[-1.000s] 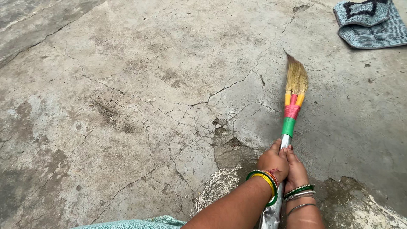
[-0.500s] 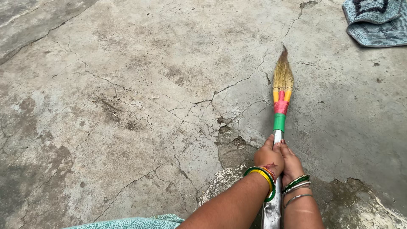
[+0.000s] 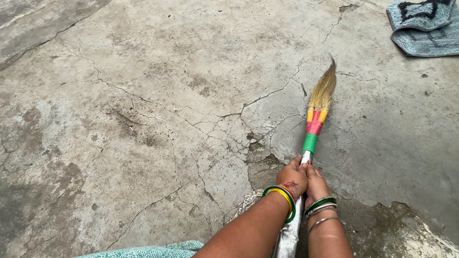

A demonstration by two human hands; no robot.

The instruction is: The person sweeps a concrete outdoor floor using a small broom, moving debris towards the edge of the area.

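Over the last second the straw-bristled hand broom with the shiny metal handle (image 3: pixel 313 131) had swung left and then back toward the folded blue-grey woven mat (image 3: pixel 423 26), its bristle tip now curling that way; judged from this, a short sweeping stroke across the cracked grey concrete floor (image 3: pixel 143 105) was under way. The left hand (image 3: pixel 292 176) and right hand (image 3: pixel 314 184) were both clenched side by side around the handle, well short of the mat. The broom lay low, bristles touching the floor, bound with yellow, red and green bands below the pale tuft.
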